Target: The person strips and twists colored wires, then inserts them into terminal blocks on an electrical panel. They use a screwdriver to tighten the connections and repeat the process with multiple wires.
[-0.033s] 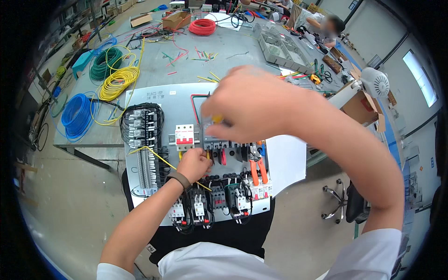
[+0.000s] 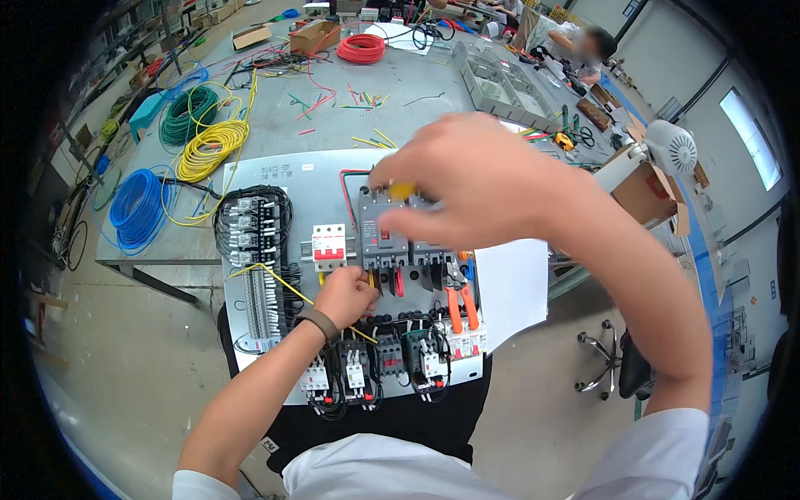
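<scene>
A metal mounting plate full of electrical parts lies before me. My left hand is closed, fingertips pinching a short yellow wire below a dark grey moulded-case breaker. My right hand, blurred, hovers above that breaker and partly covers it. Its fingers are curled around a yellow piece too smeared to name. Left of the breaker sits a white breaker with red levers. A long yellow wire crosses the plate and passes under my left wrist. Orange-handled pliers rest at the plate's right.
Blue, yellow and green wire coils lie at the left; a red coil is farther back. Wire offcuts dot the table. A grey divided bin stands at back right, near another person.
My right hand has shifted slightly right, with the yellow piece still in its fingers, uncovering more of the dark grey breaker. My left hand stays in place.
</scene>
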Action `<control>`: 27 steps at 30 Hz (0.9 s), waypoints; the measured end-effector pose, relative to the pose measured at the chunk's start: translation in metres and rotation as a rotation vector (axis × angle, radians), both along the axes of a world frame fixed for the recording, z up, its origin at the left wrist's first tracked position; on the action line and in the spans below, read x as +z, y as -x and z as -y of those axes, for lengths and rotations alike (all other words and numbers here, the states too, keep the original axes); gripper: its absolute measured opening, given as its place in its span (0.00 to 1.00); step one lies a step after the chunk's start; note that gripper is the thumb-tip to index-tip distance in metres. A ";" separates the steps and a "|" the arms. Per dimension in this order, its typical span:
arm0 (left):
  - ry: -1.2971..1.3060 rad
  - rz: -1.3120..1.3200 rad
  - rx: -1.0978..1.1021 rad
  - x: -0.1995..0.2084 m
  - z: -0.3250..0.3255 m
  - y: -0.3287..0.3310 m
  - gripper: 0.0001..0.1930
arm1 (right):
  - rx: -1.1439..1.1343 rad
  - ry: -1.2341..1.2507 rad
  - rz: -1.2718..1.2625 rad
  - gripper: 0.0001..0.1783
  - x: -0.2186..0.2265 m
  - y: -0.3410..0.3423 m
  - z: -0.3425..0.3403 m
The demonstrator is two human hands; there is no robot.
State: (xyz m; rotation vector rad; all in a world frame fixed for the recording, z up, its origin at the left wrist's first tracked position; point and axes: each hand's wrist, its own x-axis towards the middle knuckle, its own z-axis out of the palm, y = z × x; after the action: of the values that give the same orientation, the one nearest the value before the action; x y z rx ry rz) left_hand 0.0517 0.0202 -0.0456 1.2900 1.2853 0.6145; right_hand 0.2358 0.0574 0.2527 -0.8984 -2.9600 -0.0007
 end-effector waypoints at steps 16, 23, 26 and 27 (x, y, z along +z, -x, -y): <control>0.047 -0.034 0.087 0.001 0.010 -0.002 0.04 | -0.851 0.040 -0.392 0.35 -0.208 -0.209 -0.007; 0.020 -0.040 0.011 0.010 0.008 0.001 0.04 | -0.873 0.126 -0.417 0.26 -0.199 -0.197 -0.081; -0.083 -0.221 -0.074 0.021 0.008 0.008 0.11 | -0.826 0.011 -0.400 0.25 -0.214 -0.199 -0.113; -0.128 -0.285 -0.118 0.029 0.006 0.008 0.12 | -0.824 -0.036 -0.368 0.26 -0.220 -0.205 -0.121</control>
State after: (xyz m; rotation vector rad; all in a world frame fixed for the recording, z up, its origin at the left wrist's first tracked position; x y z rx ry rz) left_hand 0.0437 0.0137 -0.0169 1.5911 1.4048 0.4464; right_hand 0.4412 0.1788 0.0332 -1.7969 -2.0740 0.0704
